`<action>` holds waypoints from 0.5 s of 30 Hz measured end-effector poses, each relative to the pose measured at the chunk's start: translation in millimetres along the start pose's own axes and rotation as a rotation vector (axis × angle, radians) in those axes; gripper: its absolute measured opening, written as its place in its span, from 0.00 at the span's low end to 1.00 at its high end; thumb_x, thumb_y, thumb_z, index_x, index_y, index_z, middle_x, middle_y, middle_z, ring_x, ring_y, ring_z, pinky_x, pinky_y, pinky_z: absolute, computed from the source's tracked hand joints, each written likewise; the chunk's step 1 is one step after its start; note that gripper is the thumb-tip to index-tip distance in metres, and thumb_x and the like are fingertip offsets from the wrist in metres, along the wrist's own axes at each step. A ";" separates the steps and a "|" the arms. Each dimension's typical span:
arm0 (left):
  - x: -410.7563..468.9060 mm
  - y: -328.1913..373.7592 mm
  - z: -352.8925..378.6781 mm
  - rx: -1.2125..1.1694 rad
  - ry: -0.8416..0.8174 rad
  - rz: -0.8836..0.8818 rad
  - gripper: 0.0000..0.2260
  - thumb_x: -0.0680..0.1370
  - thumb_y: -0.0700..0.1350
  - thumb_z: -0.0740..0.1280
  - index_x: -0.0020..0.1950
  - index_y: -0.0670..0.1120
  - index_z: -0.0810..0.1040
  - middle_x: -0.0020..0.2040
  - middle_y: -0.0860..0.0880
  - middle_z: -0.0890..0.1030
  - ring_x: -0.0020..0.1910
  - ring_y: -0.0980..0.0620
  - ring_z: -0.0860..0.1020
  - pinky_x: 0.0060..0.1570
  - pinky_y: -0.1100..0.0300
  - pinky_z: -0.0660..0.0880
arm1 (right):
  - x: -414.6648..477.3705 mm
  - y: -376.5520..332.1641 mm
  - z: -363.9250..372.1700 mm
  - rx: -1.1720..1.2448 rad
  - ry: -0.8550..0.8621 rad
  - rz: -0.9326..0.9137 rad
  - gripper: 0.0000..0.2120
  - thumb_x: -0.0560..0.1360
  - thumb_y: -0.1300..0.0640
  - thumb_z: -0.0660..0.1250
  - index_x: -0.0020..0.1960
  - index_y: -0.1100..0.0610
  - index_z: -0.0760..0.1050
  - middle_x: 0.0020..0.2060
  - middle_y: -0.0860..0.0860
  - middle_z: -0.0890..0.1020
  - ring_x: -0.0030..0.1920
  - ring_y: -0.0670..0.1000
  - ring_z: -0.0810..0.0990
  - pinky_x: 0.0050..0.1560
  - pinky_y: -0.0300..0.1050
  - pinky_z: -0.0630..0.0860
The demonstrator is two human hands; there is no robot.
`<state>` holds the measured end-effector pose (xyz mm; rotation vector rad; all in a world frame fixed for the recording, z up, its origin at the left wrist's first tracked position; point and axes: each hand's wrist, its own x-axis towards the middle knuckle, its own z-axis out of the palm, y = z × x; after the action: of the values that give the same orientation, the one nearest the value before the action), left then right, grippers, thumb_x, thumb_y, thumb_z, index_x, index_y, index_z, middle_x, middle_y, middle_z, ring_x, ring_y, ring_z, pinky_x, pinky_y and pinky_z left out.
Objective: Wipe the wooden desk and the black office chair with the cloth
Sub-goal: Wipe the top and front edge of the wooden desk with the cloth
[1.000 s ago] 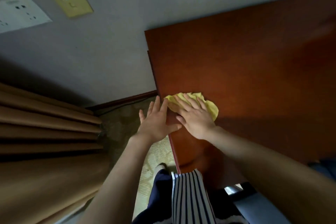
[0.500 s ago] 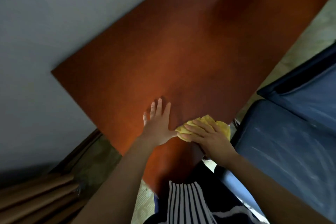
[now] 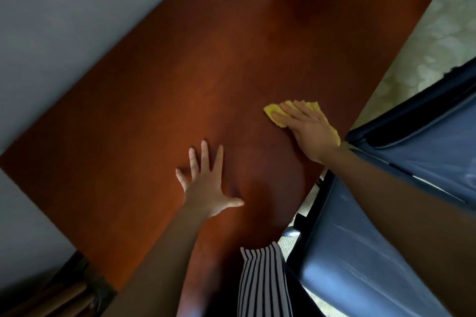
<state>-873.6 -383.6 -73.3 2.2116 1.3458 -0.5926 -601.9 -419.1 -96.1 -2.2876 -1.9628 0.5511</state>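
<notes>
The reddish-brown wooden desk (image 3: 206, 72) fills the middle of the head view, running diagonally. A yellow cloth (image 3: 274, 113) lies on it near the right edge, and my right hand (image 3: 306, 128) presses flat on top of it with straight fingers, hiding most of it. My left hand (image 3: 206, 185) rests flat on the bare desk top, fingers spread, a hand's width to the left of and nearer than the cloth. The office chair (image 3: 386, 252) stands at the lower right, its dark seat and backrest tight against the desk's right edge.
A grey wall (image 3: 64, 20) borders the desk on the upper left. Pale patterned floor (image 3: 425, 46) shows at the upper right beyond the desk edge. Brown curtain folds (image 3: 51, 298) sit at the bottom left. My striped garment (image 3: 260, 280) hangs at the bottom centre.
My right hand slid the cloth from the desk's left end across to the right edge by the chair. My left hand separated from it and spread flat. The view swung right.
</notes>
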 end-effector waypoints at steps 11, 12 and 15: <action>2.9 0.0 -4.1 0.068 0.031 0.003 0.59 0.62 0.71 0.69 0.74 0.56 0.29 0.72 0.50 0.24 0.73 0.41 0.30 0.68 0.32 0.44 | 122.0 50.3 -61.5 -0.025 -0.102 0.321 0.27 0.83 0.58 0.52 0.78 0.45 0.47 0.78 0.49 0.47 0.77 0.58 0.44 0.75 0.59 0.48; 3.1 -0.3 -5.0 0.069 0.034 0.006 0.58 0.63 0.70 0.69 0.74 0.56 0.30 0.73 0.50 0.26 0.74 0.41 0.31 0.68 0.32 0.45 | 121.2 40.8 -56.6 0.004 -0.041 0.373 0.25 0.83 0.58 0.49 0.77 0.44 0.48 0.78 0.49 0.48 0.77 0.58 0.44 0.74 0.60 0.46; 3.7 -5.2 -8.0 0.045 0.044 0.026 0.55 0.65 0.70 0.68 0.75 0.55 0.32 0.75 0.51 0.29 0.75 0.43 0.32 0.69 0.33 0.45 | 105.1 6.3 -34.1 0.074 0.103 0.440 0.23 0.83 0.57 0.48 0.76 0.43 0.52 0.77 0.47 0.50 0.77 0.55 0.43 0.73 0.62 0.42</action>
<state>-875.8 -374.2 -70.1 2.2869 1.3358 -0.5732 -572.9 -312.4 -89.1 -2.6479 -1.3698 0.5109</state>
